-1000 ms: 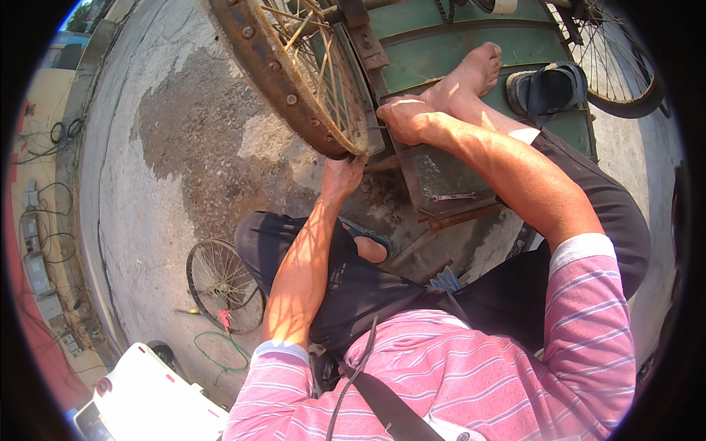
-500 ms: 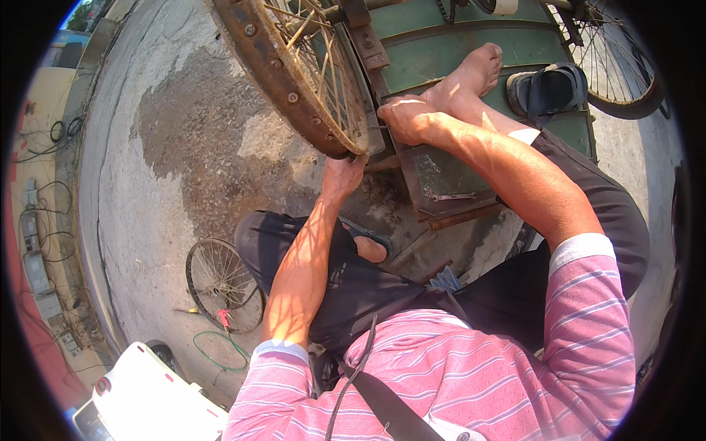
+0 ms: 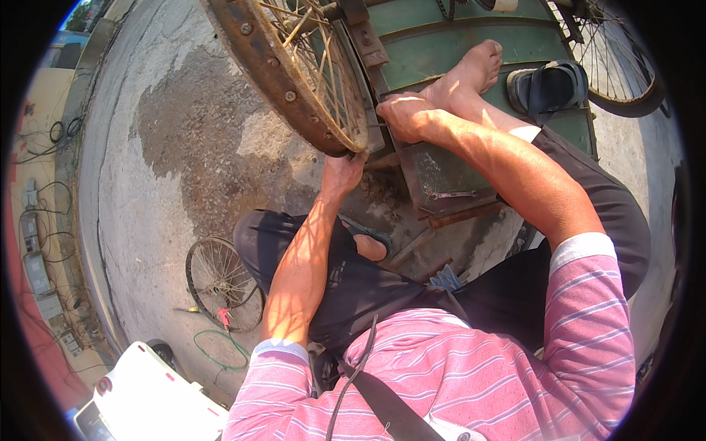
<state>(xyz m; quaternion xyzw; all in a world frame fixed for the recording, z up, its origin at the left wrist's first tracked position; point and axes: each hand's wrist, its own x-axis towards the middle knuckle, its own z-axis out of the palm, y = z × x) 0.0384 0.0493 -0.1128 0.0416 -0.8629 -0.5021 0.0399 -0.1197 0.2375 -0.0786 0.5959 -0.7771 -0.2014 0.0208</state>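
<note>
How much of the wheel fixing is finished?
Done: the rusty wheel has no tyre on its rim and stands in a green frame. In hand: the left hand grips the rim's lowest part and the right hand rests beside it; a spanner lies unused on the metal plate below. Left: the pictures don't show how much remains; another spoked wheel lies on the concrete.

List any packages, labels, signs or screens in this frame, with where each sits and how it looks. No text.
White box-like object: lower left corner on the ground, rounded white top, a small red round mark near its left edge; whether it is a package or a case cannot be told.
Grey boxes with cables: far left along the wall, small and rectangular; too warped to tell whether they carry labels.
No signs or screens show.
</note>
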